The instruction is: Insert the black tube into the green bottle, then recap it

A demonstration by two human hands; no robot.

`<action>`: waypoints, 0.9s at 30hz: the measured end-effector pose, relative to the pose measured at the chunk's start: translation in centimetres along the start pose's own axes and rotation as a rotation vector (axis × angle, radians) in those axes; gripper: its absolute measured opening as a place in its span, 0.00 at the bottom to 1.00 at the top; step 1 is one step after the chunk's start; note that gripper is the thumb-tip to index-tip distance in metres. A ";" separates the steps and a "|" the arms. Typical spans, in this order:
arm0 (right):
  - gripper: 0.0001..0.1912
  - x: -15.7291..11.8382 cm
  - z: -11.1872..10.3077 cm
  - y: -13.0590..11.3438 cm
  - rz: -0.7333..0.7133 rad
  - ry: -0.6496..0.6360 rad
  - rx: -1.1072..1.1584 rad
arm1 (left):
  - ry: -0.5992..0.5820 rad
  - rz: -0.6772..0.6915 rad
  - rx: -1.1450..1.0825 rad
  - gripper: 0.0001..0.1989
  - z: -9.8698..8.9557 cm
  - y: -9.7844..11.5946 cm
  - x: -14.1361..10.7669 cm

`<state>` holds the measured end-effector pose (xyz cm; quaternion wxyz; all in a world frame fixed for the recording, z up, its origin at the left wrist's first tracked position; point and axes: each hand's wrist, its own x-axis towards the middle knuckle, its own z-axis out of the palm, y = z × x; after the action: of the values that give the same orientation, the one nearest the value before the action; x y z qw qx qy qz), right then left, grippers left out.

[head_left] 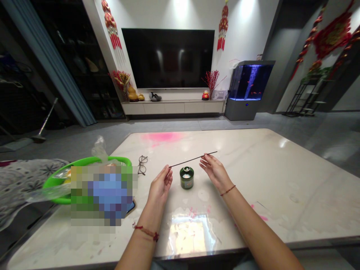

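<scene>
A thin dark stick (187, 161) is held between both hands, slanting up to the right. My left hand (162, 183) pinches its left end between thumb and fingers. My right hand (214, 169) grips it near the right end, with a short length sticking out past the fingertips. Just below the stick, between the hands, a small green glass jar (187, 178) stands upright on the table, with a pale ring around its opening. Neither hand touches the jar.
On the pale stone table (281, 180), a green basket (57, 198) holding plastic bags stands at the left, partly pixelated. Eyeglasses (142, 165) lie beside it, and a phone (131, 207) shows at its lower right. Pink stains mark the tabletop.
</scene>
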<state>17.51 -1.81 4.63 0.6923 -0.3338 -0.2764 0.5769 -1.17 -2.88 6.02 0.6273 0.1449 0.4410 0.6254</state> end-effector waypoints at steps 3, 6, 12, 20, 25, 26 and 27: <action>0.13 0.1 0.1 0.1 -0.061 0.048 -0.003 | 0.000 0.008 0.012 0.04 0.1 -0.1 -0.1; 0.13 0.0 0.1 0.1 -0.106 0.082 -0.025 | 0.006 0.019 0.018 0.04 0.1 -0.1 -0.1; 0.13 0.0 0.1 0.2 -0.135 0.148 -0.022 | -0.006 0.020 0.017 0.04 0.0 -0.4 -0.1; 0.15 0.1 0.3 -0.1 -0.169 0.151 -0.100 | 0.010 0.003 0.022 0.04 0.2 -0.4 -0.2; 0.15 -0.1 0.5 -0.3 -0.152 0.074 -0.099 | 0.008 -0.008 0.018 0.03 0.2 -0.4 -0.3; 0.14 -0.2 0.5 -0.3 -0.147 0.056 -0.099 | 0.006 -0.011 0.019 0.03 0.2 -0.4 -0.4; 0.14 -0.2 0.6 -0.2 -0.140 0.039 -0.098 | 0.003 -0.014 0.020 0.03 0.2 -0.5 -0.4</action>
<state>17.12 -1.99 5.17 0.7191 -0.3585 -0.3133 0.5062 -0.62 -3.19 5.94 0.6295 0.1470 0.4493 0.6167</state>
